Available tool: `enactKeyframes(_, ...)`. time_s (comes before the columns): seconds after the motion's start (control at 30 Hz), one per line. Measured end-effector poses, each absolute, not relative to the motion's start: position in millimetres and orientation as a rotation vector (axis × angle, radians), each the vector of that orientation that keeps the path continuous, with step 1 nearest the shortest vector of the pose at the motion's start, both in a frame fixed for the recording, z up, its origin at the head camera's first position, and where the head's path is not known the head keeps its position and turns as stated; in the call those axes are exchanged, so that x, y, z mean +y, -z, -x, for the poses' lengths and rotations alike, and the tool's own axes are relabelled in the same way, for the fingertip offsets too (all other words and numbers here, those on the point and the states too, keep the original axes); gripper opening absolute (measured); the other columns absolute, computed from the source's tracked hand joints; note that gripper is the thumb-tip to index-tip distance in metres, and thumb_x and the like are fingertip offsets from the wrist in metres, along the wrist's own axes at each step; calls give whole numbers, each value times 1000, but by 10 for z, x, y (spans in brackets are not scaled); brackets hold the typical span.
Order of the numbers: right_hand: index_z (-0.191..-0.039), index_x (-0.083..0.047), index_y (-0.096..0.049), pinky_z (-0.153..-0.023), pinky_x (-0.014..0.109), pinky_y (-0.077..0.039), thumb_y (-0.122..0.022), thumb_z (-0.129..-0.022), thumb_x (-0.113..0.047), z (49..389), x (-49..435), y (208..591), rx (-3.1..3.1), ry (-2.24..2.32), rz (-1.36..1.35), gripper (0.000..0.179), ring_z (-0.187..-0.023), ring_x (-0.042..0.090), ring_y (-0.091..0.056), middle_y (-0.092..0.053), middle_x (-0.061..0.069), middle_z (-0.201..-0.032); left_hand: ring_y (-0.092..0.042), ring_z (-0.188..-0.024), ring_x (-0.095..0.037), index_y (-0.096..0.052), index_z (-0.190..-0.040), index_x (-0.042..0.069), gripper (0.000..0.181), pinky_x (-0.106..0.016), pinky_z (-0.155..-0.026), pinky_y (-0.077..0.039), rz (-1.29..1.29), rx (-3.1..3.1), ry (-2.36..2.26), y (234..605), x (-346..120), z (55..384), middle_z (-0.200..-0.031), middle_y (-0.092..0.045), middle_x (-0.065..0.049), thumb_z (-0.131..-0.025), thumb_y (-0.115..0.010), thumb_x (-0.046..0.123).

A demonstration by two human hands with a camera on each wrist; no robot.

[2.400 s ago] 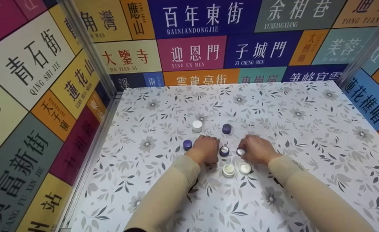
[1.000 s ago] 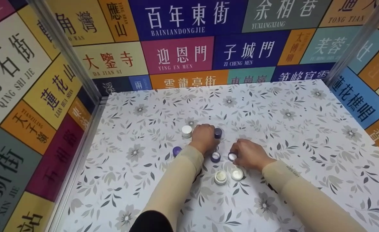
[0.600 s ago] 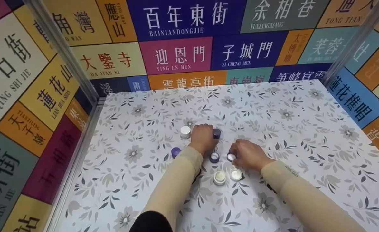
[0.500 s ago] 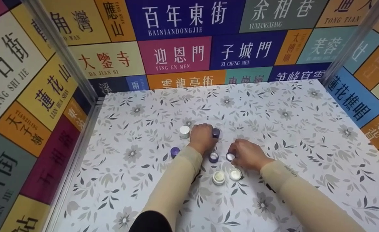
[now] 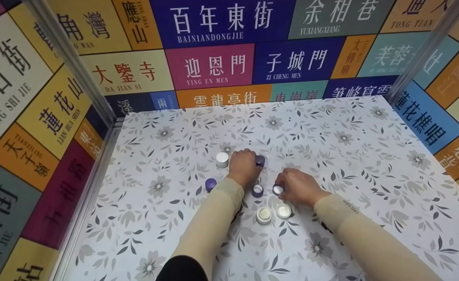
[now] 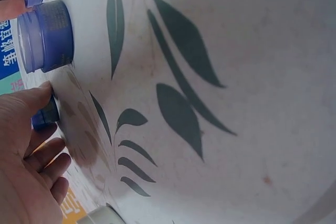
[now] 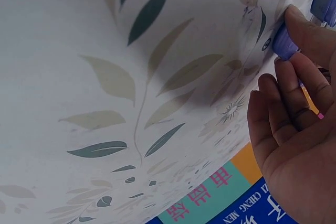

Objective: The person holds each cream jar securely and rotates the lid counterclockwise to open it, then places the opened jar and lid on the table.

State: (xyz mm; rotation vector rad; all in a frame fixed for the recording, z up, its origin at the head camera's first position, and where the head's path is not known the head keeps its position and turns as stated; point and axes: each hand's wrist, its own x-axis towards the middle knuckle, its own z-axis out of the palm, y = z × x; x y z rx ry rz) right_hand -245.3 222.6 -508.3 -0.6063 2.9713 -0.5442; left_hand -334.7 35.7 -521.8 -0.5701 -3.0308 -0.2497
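Observation:
My left hand (image 5: 245, 167) holds a small dark purple closed jar (image 5: 260, 160) at its side; thumb and fingers lie around this jar (image 6: 48, 113) in the left wrist view. My right hand (image 5: 298, 187) pinches a purple lid (image 5: 277, 189), its white inside facing up, between thumb and fingers; the lid (image 7: 285, 42) shows from the side in the right wrist view. Between the hands stands an open purple jar (image 5: 257, 191) with a clear threaded neck. Closer to me are an open white jar (image 5: 264, 215) with pale contents and a white lid (image 5: 284, 211) lying inside up.
A white jar with its lid on (image 5: 222, 159) stands left of my left hand. A purple-topped jar (image 5: 210, 184) sits beside my left forearm. The table (image 5: 330, 164) has a leaf-patterned cover and backs onto a sign-covered wall (image 5: 213, 66).
My left hand has moved away from me, from beside the open purple jar to the dark purple jar, and taken hold of it. The right hand keeps its pinch on the lid. The view has shifted slightly.

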Motion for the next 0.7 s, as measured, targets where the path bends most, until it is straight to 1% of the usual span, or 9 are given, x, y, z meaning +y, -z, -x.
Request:
enactKeyframes(0.23,-94,-14,-73,-73,42,-49,-86,-68,-15,2428,2146,5070,2971,543,619,29,-79,18,-55,-54,-5,-85,-64,-95,-26,-71,-100,10,35,-41,-91,-44,559,-3012,254,5193,217,3293,-96,-68,-5,-85,-72,41)
enactKeyframes(0.37,-96,-13,-73,-74,43,-49,-86,-69,-16,2430,2141,5062,2962,534,616,30,-80,19,-56,-54,-4,-86,-64,-95,-25,-71,-99,10,37,-41,-92,-43,560,-3015,254,5146,144,3234,-96,-68,-4,-84,-71,44)
enactKeyframes(0.5,-97,-13,-73,-75,44,-49,-86,-69,-16,2435,2161,5052,2951,530,599,31,-81,19,-56,-56,-3,-88,-64,-93,-26,-70,-96,11,39,-40,-92,-44,579,-2990,288,5066,85,3160,-94,-67,-3,-82,-71,47)
enactKeyframes(0.7,-99,-12,-73,-76,45,-48,-85,-70,-15,2457,2207,5071,2935,521,583,31,-81,21,-57,-59,1,-90,-64,-87,-23,-72,-92,13,35,-38,-88,-46,638,-2894,384,4992,16,3032,-89,-66,0,-78,-75,45)
